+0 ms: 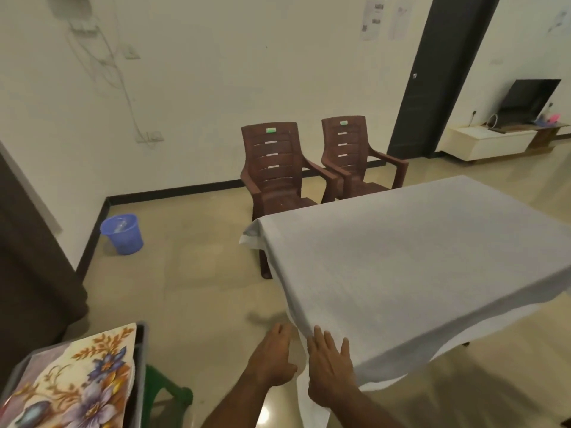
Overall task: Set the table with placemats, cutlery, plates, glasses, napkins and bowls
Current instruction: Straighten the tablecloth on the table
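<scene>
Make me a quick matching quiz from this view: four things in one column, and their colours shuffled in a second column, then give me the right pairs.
Things:
1. bucket by the wall
2. two chairs behind the table
3. tablecloth
4. stool leg near the floral placemat

Colours:
A. green
B. white
C. blue
D. brown

Pairs: 1-C, 2-D, 3-B, 4-A
</scene>
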